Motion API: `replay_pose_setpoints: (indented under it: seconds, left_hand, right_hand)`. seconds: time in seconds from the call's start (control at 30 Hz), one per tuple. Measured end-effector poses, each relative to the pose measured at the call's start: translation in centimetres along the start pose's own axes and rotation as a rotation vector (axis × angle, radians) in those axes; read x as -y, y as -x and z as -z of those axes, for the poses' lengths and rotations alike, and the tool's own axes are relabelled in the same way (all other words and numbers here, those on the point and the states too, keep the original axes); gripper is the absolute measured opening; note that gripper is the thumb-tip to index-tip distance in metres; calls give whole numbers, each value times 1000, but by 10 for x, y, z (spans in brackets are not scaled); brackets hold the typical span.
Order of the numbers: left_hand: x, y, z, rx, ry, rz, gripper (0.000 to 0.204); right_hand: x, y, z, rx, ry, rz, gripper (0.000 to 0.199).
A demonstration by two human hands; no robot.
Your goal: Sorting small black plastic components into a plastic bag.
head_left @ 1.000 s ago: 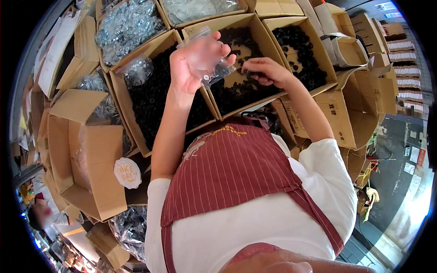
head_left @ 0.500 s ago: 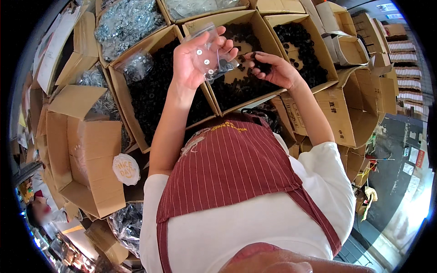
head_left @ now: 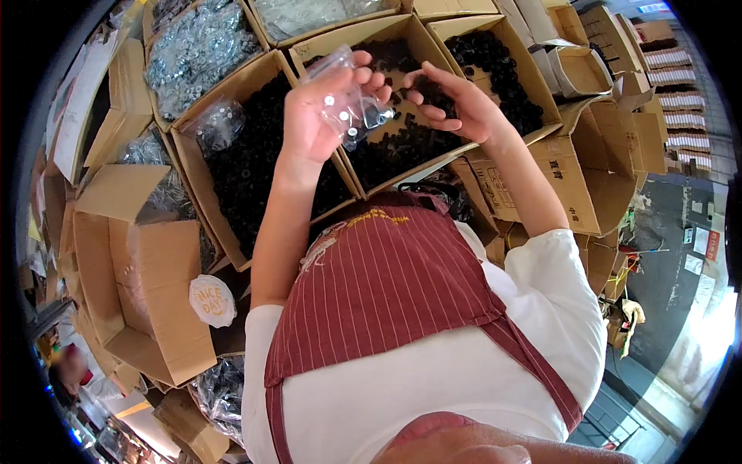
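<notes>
My left hand [head_left: 309, 120] is closed on a clear plastic bag [head_left: 357, 112] with small white-and-dark round pieces inside. A dark piece shows near the bag's right end. Just right of the bag, my right hand [head_left: 478, 112] is cupped, its fingers curled around several small black parts [head_left: 437, 94]; their exact shape is hard to make out. Both hands are above an open cardboard box [head_left: 402, 174] that holds loose black pieces, with part of its bottom showing. The two hands are apart.
To the left stands a box [head_left: 202, 166] full of black round parts, with a filled clear bag [head_left: 220, 124] on top. Bagged metal-coloured parts fill a box [head_left: 202, 58] farther back. Another box of black rings [head_left: 514, 85] is at the right. An open carton [head_left: 174, 301] stands at lower left.
My right hand's fingertips have come away from the bag's end and spread a little, with black parts still in the palm. The bag has tilted slightly lower. The whole view has shifted a bit.
</notes>
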State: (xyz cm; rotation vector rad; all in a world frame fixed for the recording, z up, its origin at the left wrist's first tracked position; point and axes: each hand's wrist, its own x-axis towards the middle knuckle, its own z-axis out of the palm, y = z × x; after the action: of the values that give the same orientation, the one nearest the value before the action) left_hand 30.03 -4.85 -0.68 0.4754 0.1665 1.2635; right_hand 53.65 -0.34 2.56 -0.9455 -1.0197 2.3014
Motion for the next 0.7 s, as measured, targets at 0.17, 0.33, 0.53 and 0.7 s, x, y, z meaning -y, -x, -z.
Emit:
replay_pose_setpoints:
  seconds: [0.17,0.33,0.53,0.7]
  left_hand:
    - [-8,0,17,63,165,-62,29]
    - [-7,2,5,59,281,-97,27]
    - [-5,1,0,105,187,-66,29]
    - [-8,0,6,155,219,-67,29]
  right_hand:
    - [-16,5,-22,-159,269,47,30]
    - [-22,22,-61,-122,761,449,20]
    - [-34,22,-67,-48,1086,637,34]
    - [-24,30,-70,-71,1043,625,37]
